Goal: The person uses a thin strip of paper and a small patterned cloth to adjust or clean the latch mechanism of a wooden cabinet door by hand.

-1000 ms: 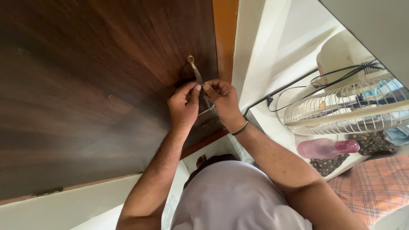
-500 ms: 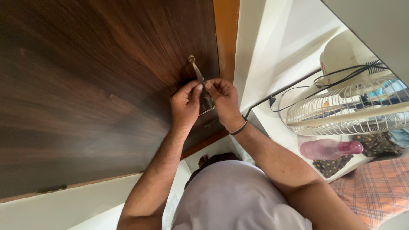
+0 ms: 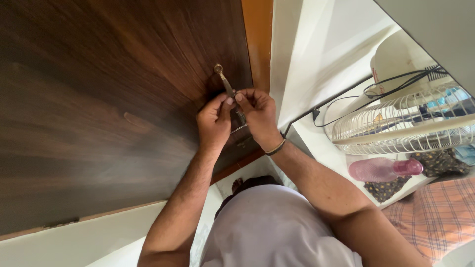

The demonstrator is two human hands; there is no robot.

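Near the centre of the frame, the left hand (image 3: 213,123) and right hand (image 3: 257,116) meet on a slim metal door latch (image 3: 226,86) fixed to the dark wooden door (image 3: 109,109). Both pinch its lower part with curled fingertips. The latch's looped upper end stands free; whether it is fastened I cannot tell, so the work looks midway.
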